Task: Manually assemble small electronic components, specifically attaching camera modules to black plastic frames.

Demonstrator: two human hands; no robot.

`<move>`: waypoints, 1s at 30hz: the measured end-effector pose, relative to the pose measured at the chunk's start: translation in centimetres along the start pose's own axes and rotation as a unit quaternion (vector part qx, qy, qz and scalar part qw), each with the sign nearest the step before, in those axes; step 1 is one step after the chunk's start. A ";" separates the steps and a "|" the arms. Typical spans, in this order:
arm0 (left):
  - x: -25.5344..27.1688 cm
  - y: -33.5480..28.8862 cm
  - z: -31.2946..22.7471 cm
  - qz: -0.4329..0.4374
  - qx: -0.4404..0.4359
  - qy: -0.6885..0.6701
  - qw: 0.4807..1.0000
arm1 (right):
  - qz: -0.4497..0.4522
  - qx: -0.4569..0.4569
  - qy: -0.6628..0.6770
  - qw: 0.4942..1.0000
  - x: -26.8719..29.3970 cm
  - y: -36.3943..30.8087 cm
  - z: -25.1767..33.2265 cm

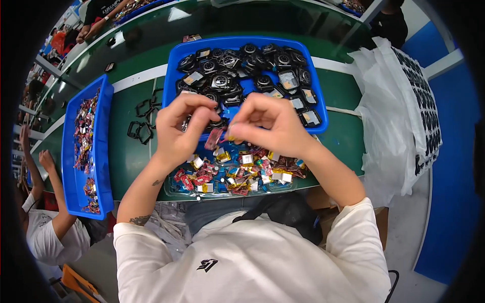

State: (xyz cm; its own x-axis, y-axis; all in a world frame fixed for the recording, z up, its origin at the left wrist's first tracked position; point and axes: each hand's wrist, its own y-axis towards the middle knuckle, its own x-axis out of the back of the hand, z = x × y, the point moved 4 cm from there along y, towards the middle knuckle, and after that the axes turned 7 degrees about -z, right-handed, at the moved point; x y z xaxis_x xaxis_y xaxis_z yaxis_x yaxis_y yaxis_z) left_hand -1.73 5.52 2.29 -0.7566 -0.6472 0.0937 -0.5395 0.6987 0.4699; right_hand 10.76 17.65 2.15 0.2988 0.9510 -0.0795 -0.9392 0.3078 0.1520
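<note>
My left hand (183, 126) is closed, thumb and fingers pinched together over the front edge of a blue tray; what sits in the pinch is hidden. Opposite it, my right hand (273, 126) pinches a small yellow-wrapped battery (230, 137). A small red circuit board (214, 138) hangs just beside that battery, between my hands, seemingly joined by thin wires. Beneath both hands lies a clear plastic tray (174, 192) heaped with red boards, silver-and-yellow batteries and blue pieces (246, 160). Black watch cases (221, 81) fill the blue tray (323, 108) beyond.
Several empty black watch frames (144, 132) lie on the green table (124, 166) at left. A long blue bin (105, 151) of small boards stands farther left, near a co-worker's arms (53, 171). White plastic sheeting (376, 101) and a sheet of black parts (422, 101) are at right.
</note>
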 end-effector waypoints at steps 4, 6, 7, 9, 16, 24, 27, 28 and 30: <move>-0.2 -0.3 -0.2 0.063 -0.054 -0.020 0.996 | -0.089 0.003 0.065 0.994 1.1 0.4 -0.1; -0.6 -0.4 0.0 0.048 -0.060 -0.037 0.996 | -0.102 0.002 0.064 0.993 1.3 0.6 -0.5; -0.6 -0.3 0.0 0.044 -0.060 -0.037 0.997 | -0.113 0.002 0.068 0.991 1.3 0.6 -0.6; -0.5 -0.2 0.2 0.020 -0.070 -0.010 0.997 | -0.104 0.008 0.079 0.991 1.0 0.6 -0.2; -0.6 -0.1 0.4 0.035 -0.052 -0.011 0.998 | -0.069 0.068 -0.058 0.994 0.8 0.4 -0.6; -0.6 -0.9 1.2 0.037 0.035 -0.061 0.997 | -0.140 0.132 -0.055 0.980 0.8 -0.1 -0.7; -1.1 -0.5 1.8 0.030 0.073 -0.091 0.993 | -0.150 0.137 -0.101 0.974 1.5 0.1 -1.0; -1.0 -0.4 1.1 0.028 0.068 -0.090 0.993 | -0.143 0.109 -0.077 0.981 1.1 0.2 -0.8; -0.5 0.0 -0.5 0.011 0.034 -0.036 0.999 | -0.132 0.085 -0.055 0.986 0.6 0.3 -0.2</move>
State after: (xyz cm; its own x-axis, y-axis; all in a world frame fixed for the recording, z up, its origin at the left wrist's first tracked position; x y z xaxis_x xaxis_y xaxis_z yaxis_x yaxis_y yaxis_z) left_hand -1.16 5.68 2.65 -0.7923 -0.6089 0.0388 -0.5437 0.7334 0.4081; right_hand 10.67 18.30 1.99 0.5541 0.8318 -0.0322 -0.7873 0.5363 0.3043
